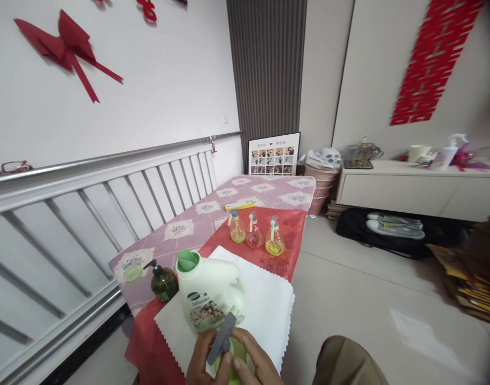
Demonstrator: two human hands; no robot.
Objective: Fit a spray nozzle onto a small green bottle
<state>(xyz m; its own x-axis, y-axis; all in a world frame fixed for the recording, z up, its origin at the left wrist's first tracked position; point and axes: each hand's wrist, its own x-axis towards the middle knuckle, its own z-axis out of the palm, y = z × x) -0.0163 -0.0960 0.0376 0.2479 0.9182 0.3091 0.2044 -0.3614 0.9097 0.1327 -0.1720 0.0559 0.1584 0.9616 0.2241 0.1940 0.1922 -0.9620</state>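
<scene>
At the bottom edge of the head view both my hands close round a small round spray bottle with yellow-green liquid and a grey trigger head. My left hand grips its left side, and my right hand wraps the right side with fingers curled over the front. Just behind them a large white detergent jug with a green cap stands on a white cloth.
A dark green pump bottle and a green lid sit left of the jug. Three small spray bottles stand further back on the red runner, a yellow box behind them. A railing runs along the left; a knee shows bottom right.
</scene>
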